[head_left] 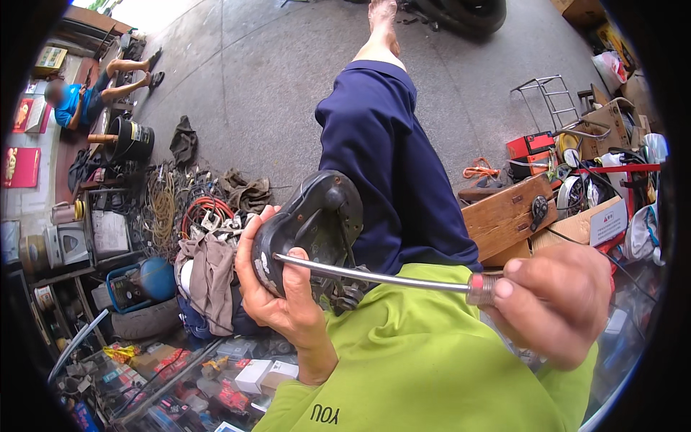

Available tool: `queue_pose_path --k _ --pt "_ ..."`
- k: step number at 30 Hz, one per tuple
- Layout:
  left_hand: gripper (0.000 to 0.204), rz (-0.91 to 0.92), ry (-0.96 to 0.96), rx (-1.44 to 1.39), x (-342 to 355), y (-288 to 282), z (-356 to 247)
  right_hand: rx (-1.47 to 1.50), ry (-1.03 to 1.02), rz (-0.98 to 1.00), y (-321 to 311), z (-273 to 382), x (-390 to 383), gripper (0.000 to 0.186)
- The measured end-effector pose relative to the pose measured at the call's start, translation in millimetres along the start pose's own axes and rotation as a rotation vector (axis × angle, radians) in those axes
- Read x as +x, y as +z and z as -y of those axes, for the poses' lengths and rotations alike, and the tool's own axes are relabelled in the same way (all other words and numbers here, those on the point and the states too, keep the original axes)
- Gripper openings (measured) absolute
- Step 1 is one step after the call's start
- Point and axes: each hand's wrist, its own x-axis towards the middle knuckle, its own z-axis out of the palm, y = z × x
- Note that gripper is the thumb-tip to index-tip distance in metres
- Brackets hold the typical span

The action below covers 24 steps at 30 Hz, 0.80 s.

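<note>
A black bicycle saddle (299, 210) is turned so that its hollow underside and metal clamp show, held in front of my lap. My left hand (284, 309) is wrapped round its near left end, fingers behind and thumb in front. My right hand (558, 302) pinches the reddish ribbed handle of a long screwdriver (381, 277) between thumb and fingers. The steel shaft runs leftward across the saddle. Its tip meets the saddle's rim beside my left thumb; whether a screw sits there is too small to tell.
A wooden box (507, 219) stands right of my legs, near a red-and-black box (530, 146) and a metal rack (551, 101). On the left lie coiled cables (162, 209), a black bucket (132, 140) and a tyre (147, 319). A person (79, 101) sits far left.
</note>
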Motion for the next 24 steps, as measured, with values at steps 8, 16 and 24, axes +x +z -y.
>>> queue_pose_path --k 8,16,24 --pt "0.050 0.001 0.040 0.060 -2.3 1.5 -0.7 0.260 0.182 0.262 -16.7 -9.9 6.6 0.034" --pt "0.029 0.090 0.413 0.281 1.1 -1.0 6.6 0.415 0.451 0.210 -9.5 -9.9 5.5 0.046" --pt "0.016 0.065 0.272 0.247 2.9 -7.2 5.2 -0.340 -0.135 0.071 -20.7 -3.6 -2.2 0.034"
